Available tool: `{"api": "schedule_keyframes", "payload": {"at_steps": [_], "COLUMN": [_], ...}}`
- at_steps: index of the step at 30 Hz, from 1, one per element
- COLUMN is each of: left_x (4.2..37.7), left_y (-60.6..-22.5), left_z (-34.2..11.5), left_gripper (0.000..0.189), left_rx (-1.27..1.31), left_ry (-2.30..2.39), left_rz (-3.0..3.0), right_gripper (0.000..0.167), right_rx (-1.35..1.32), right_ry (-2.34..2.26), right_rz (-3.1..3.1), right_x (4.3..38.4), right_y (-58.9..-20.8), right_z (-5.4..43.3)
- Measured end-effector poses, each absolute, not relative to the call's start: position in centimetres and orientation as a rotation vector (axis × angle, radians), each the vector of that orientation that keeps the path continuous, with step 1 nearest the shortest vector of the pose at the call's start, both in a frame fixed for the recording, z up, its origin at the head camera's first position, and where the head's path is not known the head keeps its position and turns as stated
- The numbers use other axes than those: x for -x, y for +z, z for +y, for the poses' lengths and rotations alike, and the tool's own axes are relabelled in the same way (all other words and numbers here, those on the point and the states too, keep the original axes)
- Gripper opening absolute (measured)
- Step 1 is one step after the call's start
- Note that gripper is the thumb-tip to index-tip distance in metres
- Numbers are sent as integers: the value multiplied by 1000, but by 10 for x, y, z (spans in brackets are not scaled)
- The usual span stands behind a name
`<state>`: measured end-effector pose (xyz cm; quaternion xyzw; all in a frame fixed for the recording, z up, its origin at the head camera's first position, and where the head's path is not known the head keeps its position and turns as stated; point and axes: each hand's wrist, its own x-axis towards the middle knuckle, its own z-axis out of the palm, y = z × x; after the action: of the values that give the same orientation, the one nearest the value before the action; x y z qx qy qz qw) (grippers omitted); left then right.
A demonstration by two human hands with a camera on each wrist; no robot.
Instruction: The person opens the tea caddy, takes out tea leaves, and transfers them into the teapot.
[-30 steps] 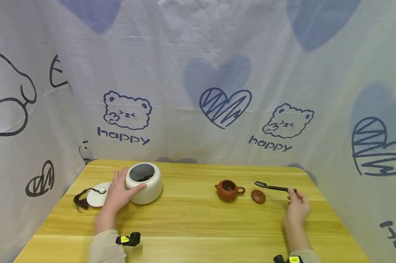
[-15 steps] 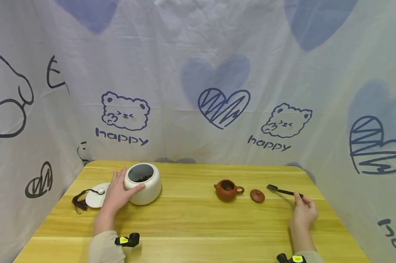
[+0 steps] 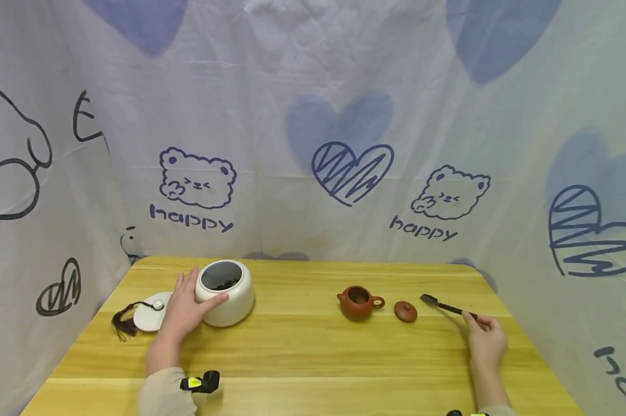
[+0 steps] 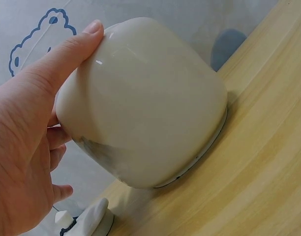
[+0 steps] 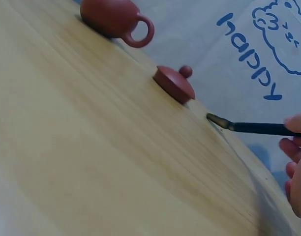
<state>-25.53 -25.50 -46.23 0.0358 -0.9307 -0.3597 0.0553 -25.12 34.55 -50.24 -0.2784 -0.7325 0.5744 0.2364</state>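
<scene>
My left hand holds the side of a white ceramic tea jar, thumb across the front near the rim and fingers at its far left. Dark tea leaves lie inside the jar. In the right wrist view, my right hand pinches the end of a slim black tea scoop, its head pointing left, low over the tabletop. Left of the scoop rests a small reddish-brown lid, beside an uncovered clay teapot with something dark inside.
A white jar lid with a knob and a dark tassel lies left of the jar, partly behind my left hand. The wooden table meets a printed cloth backdrop at its back edge.
My right hand has moved right and slightly toward me, taking the scoop away from the teapot lid; the scoop's head now angles downward. My left hand keeps its place on the jar.
</scene>
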Motion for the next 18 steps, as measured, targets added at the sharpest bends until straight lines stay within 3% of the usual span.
{"api": "schedule_keyframes", "payload": {"at_steps": [18], "left_x": [257], "left_y": [-466], "left_z": [-256], "left_gripper": [115], "left_rx": [-120], "left_ry": [-1112], "left_rz": [-2823], "right_gripper": [35], "right_rx": [577], "right_ry": [1051], "right_rz": [-2609], "right_x": [241], "right_y": [-521], "right_z": [369]}}
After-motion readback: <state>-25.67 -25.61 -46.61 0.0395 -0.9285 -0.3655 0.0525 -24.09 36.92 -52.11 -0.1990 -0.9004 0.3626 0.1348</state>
